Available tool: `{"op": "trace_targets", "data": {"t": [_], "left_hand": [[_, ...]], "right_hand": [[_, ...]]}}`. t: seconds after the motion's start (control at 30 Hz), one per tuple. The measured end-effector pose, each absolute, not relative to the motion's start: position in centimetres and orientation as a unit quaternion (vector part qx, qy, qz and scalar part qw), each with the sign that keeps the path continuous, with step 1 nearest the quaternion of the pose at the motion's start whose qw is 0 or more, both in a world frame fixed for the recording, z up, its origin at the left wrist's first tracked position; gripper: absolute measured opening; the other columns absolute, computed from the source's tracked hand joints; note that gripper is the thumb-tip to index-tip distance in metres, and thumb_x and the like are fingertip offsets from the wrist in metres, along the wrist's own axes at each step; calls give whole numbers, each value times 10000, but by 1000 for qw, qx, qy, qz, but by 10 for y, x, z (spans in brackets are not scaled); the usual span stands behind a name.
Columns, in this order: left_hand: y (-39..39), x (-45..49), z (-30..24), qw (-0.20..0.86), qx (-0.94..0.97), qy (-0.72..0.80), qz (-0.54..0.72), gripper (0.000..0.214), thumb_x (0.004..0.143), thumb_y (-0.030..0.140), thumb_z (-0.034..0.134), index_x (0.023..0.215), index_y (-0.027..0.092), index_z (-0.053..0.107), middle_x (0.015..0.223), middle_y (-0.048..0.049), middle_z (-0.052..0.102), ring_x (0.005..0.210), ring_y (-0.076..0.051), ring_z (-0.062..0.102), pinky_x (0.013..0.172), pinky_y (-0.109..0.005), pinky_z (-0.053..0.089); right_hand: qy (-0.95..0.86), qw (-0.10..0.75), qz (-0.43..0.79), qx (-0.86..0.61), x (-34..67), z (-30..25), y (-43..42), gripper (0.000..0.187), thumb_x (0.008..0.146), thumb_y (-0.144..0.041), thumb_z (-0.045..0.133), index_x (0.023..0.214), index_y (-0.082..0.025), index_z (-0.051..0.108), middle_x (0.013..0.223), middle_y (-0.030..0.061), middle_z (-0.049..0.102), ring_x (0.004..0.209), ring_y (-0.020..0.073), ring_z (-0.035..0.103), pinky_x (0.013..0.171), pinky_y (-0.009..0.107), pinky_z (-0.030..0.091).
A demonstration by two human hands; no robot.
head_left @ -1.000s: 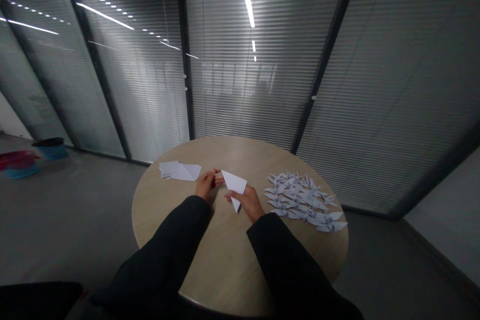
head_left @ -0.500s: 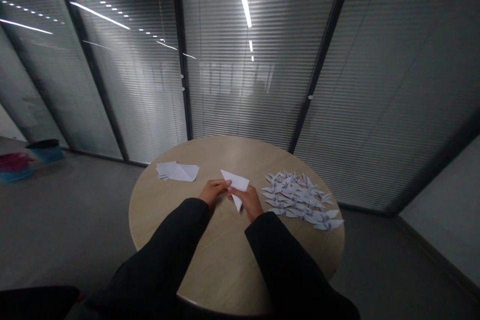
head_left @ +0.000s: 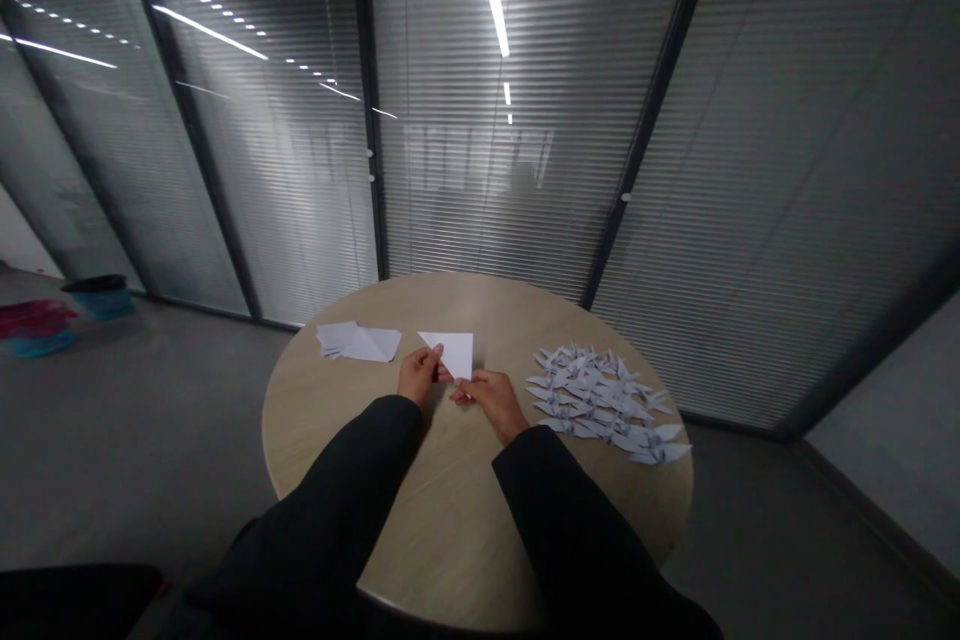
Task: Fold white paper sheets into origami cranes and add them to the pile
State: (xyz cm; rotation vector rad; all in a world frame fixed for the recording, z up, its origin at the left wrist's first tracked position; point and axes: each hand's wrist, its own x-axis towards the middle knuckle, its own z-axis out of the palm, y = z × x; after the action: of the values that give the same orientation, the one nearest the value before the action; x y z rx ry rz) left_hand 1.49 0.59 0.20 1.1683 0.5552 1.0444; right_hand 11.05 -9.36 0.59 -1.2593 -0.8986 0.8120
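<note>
Between my hands is a white sheet of folded paper, now a triangle with one corner pointing left and one pointing down. My left hand pinches its slanted left edge between thumb and fingers. At the lower corner, my right hand has its thumb and fingers closed on the paper. On the table to the right lie several folded white paper cranes, crowded in rows. A small stack of white paper lies left of my hands.
The round wooden table has a curved edge all round. Behind it stands a glass partition with blinds. A blue bin and a red and blue bin stand on the floor at the far left.
The folded paper has turned and shifted a little left, its straight edges now at the top and right. My left hand has moved up to its slanted edge; my right hand is at its lower corner.
</note>
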Motion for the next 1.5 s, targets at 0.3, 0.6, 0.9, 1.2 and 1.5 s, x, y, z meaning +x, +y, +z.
{"op": "trace_targets", "data": {"t": [0.3, 0.6, 0.9, 1.2, 1.5], "left_hand": [[16, 15, -4, 645, 506, 260, 510, 454, 606, 558, 685, 654, 132, 538, 538, 2, 556, 491, -123, 575, 543, -290, 514], [14, 14, -2, 643, 491, 257, 529, 438, 597, 552, 692, 631, 144, 538, 563, -24, 602, 525, -142, 596, 559, -292, 516], [9, 13, 6, 688, 501, 233, 471, 416, 529, 471, 767, 589, 143, 518, 549, 8, 560, 529, -108, 560, 581, -254, 494], [19, 13, 0, 666, 495, 268, 490, 383, 492, 391, 802, 551, 138, 521, 543, 7, 558, 518, -102, 546, 549, -237, 463], [46, 2, 1, 650, 391, 288, 585, 140, 631, 188, 715, 691, 106, 619, 651, -35, 644, 541, -94, 582, 559, -215, 478]], "right_hand": [[-405, 634, 359, -552, 108, 11, -99, 193, 599, -322, 693, 601, -133, 651, 555, 45, 672, 505, 137, 605, 576, 263, 476], [-407, 636, 367, -544, 110, 5, -93, 232, 588, -359, 706, 596, -136, 641, 545, 42, 666, 493, 135, 602, 564, 265, 483], [-424, 628, 335, -560, 115, -1, -92, 229, 627, -370, 657, 595, -157, 582, 493, 7, 615, 465, 118, 556, 514, 243, 437], [-444, 613, 316, -572, 114, 3, -94, 165, 648, -316, 606, 568, -190, 536, 427, -45, 539, 419, 101, 491, 484, 226, 390], [-439, 619, 339, -556, 110, 7, -96, 141, 606, -278, 609, 530, -188, 530, 401, -53, 511, 397, 96, 478, 490, 227, 411]]}}
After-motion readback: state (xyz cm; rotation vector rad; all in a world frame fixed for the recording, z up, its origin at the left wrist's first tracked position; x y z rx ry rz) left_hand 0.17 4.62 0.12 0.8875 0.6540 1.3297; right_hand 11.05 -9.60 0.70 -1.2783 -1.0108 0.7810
